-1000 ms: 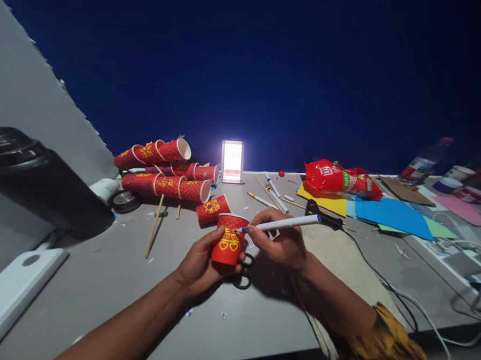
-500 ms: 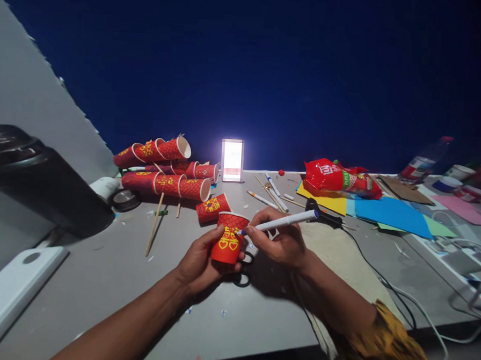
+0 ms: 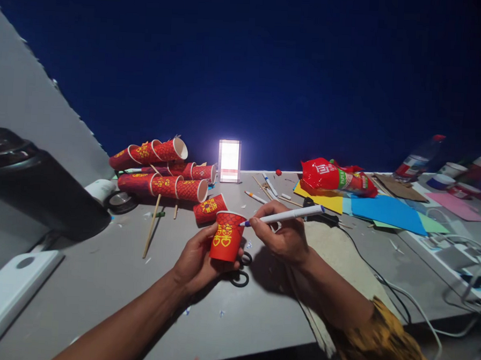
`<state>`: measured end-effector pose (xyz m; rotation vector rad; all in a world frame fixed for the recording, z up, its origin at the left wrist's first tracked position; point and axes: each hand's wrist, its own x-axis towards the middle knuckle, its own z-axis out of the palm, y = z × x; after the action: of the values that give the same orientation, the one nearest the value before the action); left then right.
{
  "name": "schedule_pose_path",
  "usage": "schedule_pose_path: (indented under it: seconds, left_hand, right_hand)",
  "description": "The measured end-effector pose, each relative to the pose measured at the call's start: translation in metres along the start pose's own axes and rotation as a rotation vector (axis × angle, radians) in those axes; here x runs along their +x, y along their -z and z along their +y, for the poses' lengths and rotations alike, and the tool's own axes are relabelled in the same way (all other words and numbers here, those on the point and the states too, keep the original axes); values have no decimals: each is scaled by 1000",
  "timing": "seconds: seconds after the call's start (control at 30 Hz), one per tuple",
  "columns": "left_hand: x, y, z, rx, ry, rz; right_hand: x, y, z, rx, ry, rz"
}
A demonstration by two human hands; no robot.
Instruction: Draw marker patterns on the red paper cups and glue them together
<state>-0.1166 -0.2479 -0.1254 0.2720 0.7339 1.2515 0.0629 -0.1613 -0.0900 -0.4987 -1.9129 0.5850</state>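
Observation:
A red paper cup (image 3: pixel 226 242) with yellow characters and hearts stands upright in my left hand (image 3: pixel 198 258), whose fingers wrap round it. My right hand (image 3: pixel 282 233) pinches a white marker (image 3: pixel 289 215) with a blue end, and its tip is at the cup's upper right side, below the rim. Behind the held cup another red cup (image 3: pixel 210 209) lies on its side. The black handles of a pair of scissors (image 3: pixel 239 279) show on the table beneath the cup; their blades are hidden.
Stacked red cups (image 3: pixel 163 186) lie at the back left beside a black flask (image 3: pixel 42 186). Markers (image 3: pixel 270 185), a red packet (image 3: pixel 337 178), coloured paper (image 3: pixel 388 211) and a cloth (image 3: pixel 329 254) are at the right. Cables and a power strip (image 3: pixel 454 255) lie far right.
The cup has turned in my left hand, its yellow print shifting left. The marker has moved up from the print to the cup's right edge. The whole view has shifted slightly.

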Motion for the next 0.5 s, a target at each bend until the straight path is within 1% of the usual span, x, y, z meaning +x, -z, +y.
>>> schedule_pose_path:
  seconds: [0.13, 0.37, 0.5]
  left_hand:
    - [0, 0, 0, -7, 12, 10]
    - [-1, 0, -1, -21, 29, 52]
    - [-1, 0, -2, -18, 31, 48]
  right_hand:
    - [-2, -3, 1, 11, 15, -27]
    - [-7, -8, 3, 33, -43, -68]
    - [-8, -8, 3, 41, -50, -77]
